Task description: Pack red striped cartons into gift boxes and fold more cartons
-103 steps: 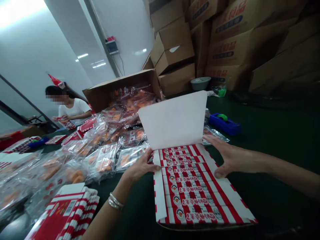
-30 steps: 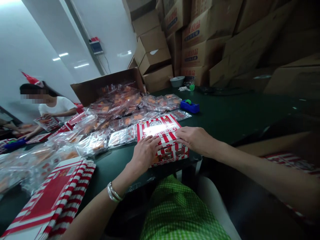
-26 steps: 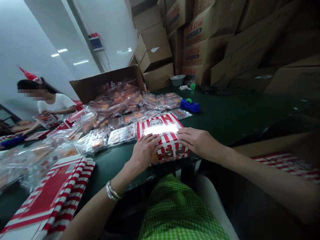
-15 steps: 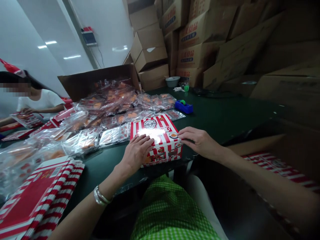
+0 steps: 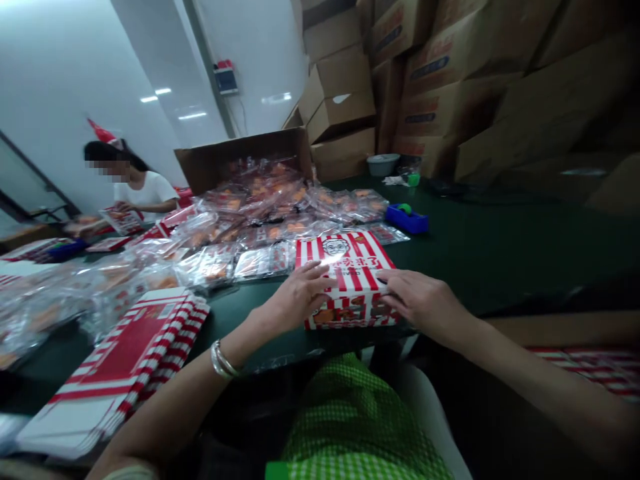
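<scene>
A closed red-and-white striped cardboard box [image 5: 357, 267] with a printed cartoon face on its lid stands at the table's front edge. My left hand [image 5: 300, 293] rests at the box's front left, its fingers spread over the lid edge. At the front right corner, my right hand [image 5: 417, 300] has its fingers bent and closed against the box's edge. Whether something small sits between those fingertips is hidden. Behind the box lies a heap of clear plastic packets [image 5: 260, 193] with orange contents. A blue tape dispenser [image 5: 407, 219] with green tape stands just beyond the box.
Folded striped cartons [image 5: 125, 353] are stacked at the left on the dark green table [image 5: 500, 240]. An open carton [image 5: 590, 363] holding striped boxes is at my right. Brown cartons [image 5: 450, 73] pile up behind. A co-worker [image 5: 147, 190] sits at the far left; a grey bowl [image 5: 383, 164] stands at the back.
The view has turned left, so everything sits further right. My left fingers have spread and lifted a little from the lid. My right fingers have curled closer over the box's right corner.
</scene>
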### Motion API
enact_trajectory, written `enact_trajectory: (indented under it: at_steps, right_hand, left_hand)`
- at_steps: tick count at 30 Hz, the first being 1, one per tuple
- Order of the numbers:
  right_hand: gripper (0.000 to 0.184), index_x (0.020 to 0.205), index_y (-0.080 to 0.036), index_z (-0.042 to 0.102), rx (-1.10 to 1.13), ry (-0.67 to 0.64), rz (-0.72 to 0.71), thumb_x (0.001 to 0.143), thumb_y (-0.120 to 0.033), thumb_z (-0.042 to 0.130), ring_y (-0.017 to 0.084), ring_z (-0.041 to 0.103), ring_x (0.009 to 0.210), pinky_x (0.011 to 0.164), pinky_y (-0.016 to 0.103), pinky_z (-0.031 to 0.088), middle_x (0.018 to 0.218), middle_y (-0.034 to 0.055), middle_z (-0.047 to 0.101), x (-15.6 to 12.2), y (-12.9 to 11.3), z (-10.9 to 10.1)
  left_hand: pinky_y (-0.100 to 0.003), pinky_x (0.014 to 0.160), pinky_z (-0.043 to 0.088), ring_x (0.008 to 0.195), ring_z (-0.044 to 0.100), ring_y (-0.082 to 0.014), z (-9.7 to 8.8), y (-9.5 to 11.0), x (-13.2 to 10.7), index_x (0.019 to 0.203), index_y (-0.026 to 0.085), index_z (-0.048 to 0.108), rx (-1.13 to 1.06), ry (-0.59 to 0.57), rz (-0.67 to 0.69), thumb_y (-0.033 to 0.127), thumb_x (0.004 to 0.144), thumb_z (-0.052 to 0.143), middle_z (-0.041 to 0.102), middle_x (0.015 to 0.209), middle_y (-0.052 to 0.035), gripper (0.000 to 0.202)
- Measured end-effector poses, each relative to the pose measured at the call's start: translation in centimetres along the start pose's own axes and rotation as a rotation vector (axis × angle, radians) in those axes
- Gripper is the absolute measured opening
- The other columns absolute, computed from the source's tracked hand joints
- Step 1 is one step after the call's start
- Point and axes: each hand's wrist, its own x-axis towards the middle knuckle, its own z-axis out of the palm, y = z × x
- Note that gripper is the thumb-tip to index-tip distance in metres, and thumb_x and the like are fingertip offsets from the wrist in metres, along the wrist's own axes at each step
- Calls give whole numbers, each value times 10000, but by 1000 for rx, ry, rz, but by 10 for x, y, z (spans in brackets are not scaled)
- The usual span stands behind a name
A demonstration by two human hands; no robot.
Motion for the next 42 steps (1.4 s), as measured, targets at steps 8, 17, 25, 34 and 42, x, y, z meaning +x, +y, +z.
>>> enact_trajectory:
  at_steps: [8,17,25,34,42]
  right_hand:
    - [151,896,-165,579,-40,95,-75,925,-196,433,270,693,854,712,383,577,989,148,700,-5,7,7]
    - [138,892,-153,568,-53,100,-48,919,-182,436,269,682,880,729,375,561,997,148,694,-7,6,12]
    - [244,1104,-118,580,-40,102,-1,917,-204,448,288,636,904,712,400,522,1061,163,656,-5,6,15]
    - [207,1086,-153,641,124,215,22,909,-204,545,295,583,1012,806,476,511,1101,133,663,-12,6,27]
    - [294,1152,-288,659,672,230,190,896,-170,577,215,480,1275,1054,393,438,1213,36,652,-12,35,48]
  left_hand:
    - [-370,883,527,1024,656,-234,-18,-15,-24,1150,186,662,-203,19,-180,198,882,588,675,1162,-118,278]
    - [-236,672,526,746,664,-139,-8,-23,-20,853,167,706,-359,151,-255,157,826,624,725,859,-34,86]
    - [-299,812,559,971,671,-181,38,-4,-46,1099,175,620,69,457,-130,162,935,450,686,1118,-109,236]
    - [-538,889,453,1067,569,-317,18,10,-32,1087,203,639,198,288,-114,346,848,629,654,1201,-106,279]
    - [-395,903,530,1066,623,-220,42,-3,7,1006,200,663,-311,385,-46,208,857,620,727,1043,-68,155]
